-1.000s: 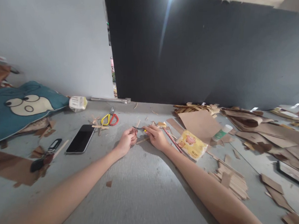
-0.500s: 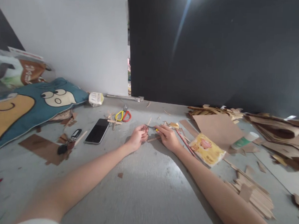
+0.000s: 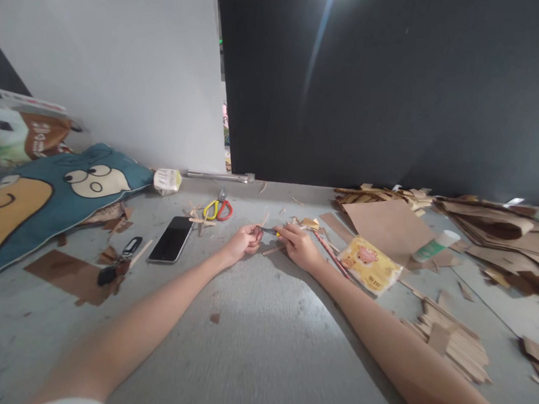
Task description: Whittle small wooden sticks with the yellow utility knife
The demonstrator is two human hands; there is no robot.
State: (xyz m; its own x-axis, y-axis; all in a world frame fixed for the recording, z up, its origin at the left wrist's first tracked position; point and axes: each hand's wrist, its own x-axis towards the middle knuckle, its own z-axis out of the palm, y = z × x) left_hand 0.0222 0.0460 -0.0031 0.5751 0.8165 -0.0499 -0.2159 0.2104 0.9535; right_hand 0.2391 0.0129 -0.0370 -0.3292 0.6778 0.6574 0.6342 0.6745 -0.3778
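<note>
In the middle of the table my left hand [image 3: 246, 242] is closed in a pinch around a thin wooden stick [image 3: 265, 218], whose tip pokes up beyond the fingers. My right hand [image 3: 298, 243] grips a small yellow-handled knife [image 3: 277, 233], mostly covered by the fingers. Its narrow grey blade points left and meets the stick at my left fingertips. Under the blade another wooden stick [image 3: 273, 250] lies on the table. Just beyond the hands are scissors [image 3: 218, 209] with one yellow and one red handle.
Left of my hands lie a black phone [image 3: 172, 239], keys [image 3: 120, 260], brown card [image 3: 67, 276] and a teal cushion [image 3: 103, 184]. On the right are a yellow tissue pack [image 3: 370, 264], a glue stick [image 3: 436, 246], a red pencil [image 3: 332, 256] and piled wooden strips [image 3: 456, 344]. A dark panel [image 3: 392, 94] stands behind.
The whole view has shifted slightly, so things sit a little further left. Both hands keep their grips, with the blade still at the stick.
</note>
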